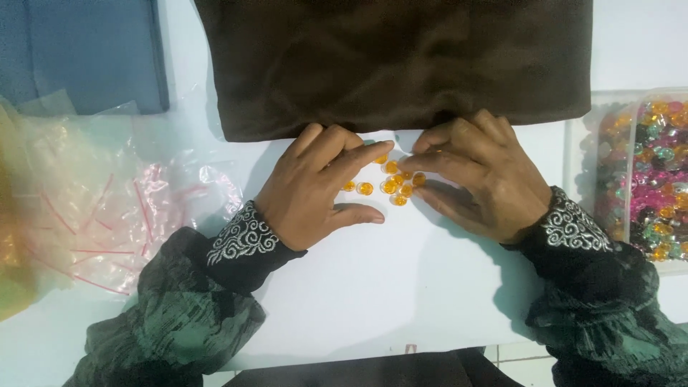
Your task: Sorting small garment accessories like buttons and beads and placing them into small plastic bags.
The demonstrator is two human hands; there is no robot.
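Both hands' fingertips around orange beads point(393, 185) on white table point(373, 287)

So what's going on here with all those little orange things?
A person sits at a white table, both hands over a small cluster of orange beads. The left hand lies flat with its forefinger reaching into the cluster; the right hand pinches at the beads from the other side. A dark brown cloth lies just beyond, and a clear tub of mixed coloured beads stands at the right.

Orange beads point(390, 185) — brown cloth point(394, 61)
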